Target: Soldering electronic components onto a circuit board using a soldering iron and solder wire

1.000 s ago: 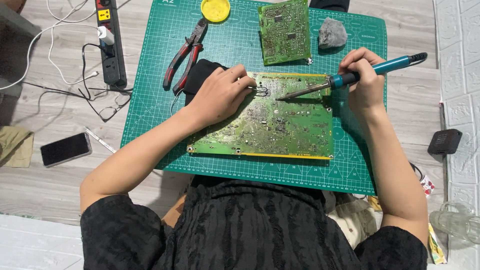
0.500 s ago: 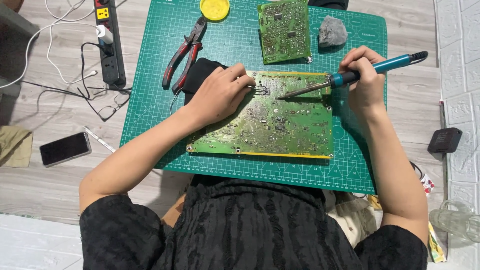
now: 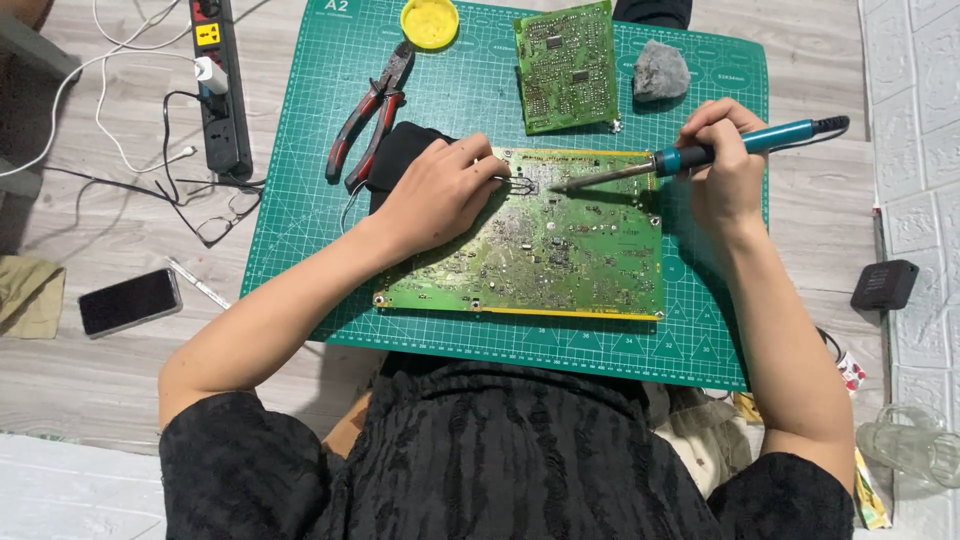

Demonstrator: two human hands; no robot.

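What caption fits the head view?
Right hand applies soldering iron to large circuit board; left hand steadies it.

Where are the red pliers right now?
In the head view, the red-handled metal pliers lie on the green cutting mat, on the person's left, just beyond the left hand and below the round yellow tin.

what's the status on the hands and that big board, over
Left hand pressing large circuit board. Right hand grips soldering iron, tip on board's top edge. Nothing in the way.

circuit board [image 3: 560,250]: green, yellow-edged | cutting mat [image 3: 300,200]: green, gridded | soldering iron [image 3: 740,145]: teal | pliers [image 3: 365,115]: red-black
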